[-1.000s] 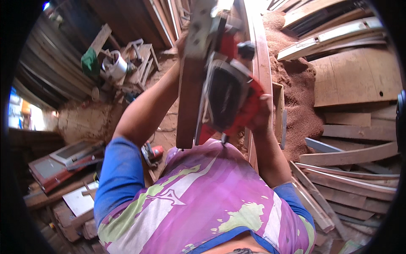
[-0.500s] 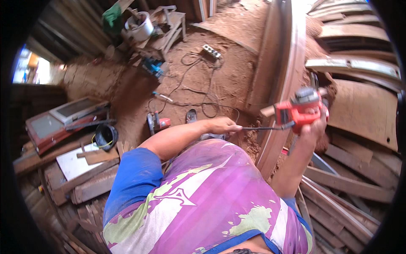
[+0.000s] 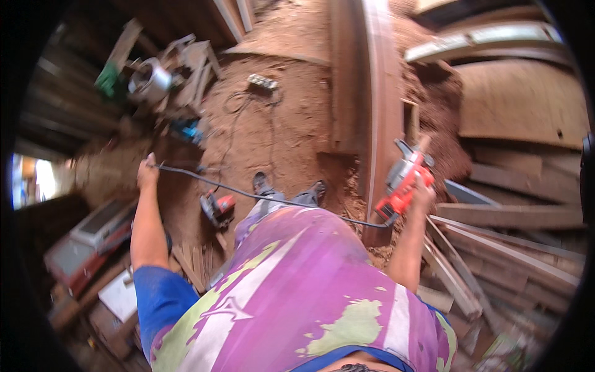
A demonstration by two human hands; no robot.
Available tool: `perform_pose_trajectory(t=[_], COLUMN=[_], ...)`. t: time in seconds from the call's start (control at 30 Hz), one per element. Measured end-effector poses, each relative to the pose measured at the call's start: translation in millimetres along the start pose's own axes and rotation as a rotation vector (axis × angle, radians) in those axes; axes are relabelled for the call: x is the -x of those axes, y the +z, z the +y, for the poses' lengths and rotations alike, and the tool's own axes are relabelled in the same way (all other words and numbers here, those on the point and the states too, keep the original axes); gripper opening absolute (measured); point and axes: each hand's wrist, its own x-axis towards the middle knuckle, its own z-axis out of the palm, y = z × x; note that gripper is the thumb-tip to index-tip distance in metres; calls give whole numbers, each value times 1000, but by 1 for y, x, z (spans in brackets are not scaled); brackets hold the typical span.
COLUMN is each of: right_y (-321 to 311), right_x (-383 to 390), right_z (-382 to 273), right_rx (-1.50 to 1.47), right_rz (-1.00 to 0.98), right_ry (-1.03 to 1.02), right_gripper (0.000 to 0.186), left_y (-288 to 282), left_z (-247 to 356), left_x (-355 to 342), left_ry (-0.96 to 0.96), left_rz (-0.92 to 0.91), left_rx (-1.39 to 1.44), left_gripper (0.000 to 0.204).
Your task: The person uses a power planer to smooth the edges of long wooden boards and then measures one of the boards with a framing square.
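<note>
My right hand [image 3: 423, 197] is closed round the handle of a red corded power tool [image 3: 397, 193] with grey metal parts. Its exact kind is hard to tell through the blur. The tool is over or beside the right edge of a long wooden beam [image 3: 377, 102]; contact cannot be made out. Out to the far left, my left hand [image 3: 149, 166] is closed on the black power cord [image 3: 254, 196]. Between the two hands that cord runs stretched across the front of my body to the tool's rear end.
A second red power tool [image 3: 217, 208] lies on the dirt floor left of my feet. Ahead sits a white power strip [image 3: 263, 81] with cords. A cluttered wooden stand [image 3: 197, 71] is at far left, framed panels [image 3: 87, 242] at left, stacked boards [image 3: 514, 215] at right.
My left hand has swung far out to the left, drawing the cord out long. My right hand has brought the red tool lower and turned it. The view has shifted.
</note>
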Motion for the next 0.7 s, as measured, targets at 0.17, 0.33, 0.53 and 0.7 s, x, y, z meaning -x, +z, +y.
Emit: perform_pose_trajectory(t=[0.17, 0.33, 0.53, 0.7], right_y=[37, 42, 36, 34], right_x=[-10, -24, -5, 2], right_z=[30, 42, 22, 24], right_rx=[-64, -15, -260, 351], right_rz=[161, 217, -26, 458], right_ry=[-103, -82, 84, -475], right_gripper=[27, 24, 29, 52], left_y=[23, -7, -36, -49], left_z=[90, 179, 221, 232], left_x=[-6, 46, 98, 124], left_ry=[-135, 477, 624, 465], left_rz=[-444, -461, -581, -545], left_rx=[1287, 716, 689, 882], left_gripper=[29, 13, 12, 13])
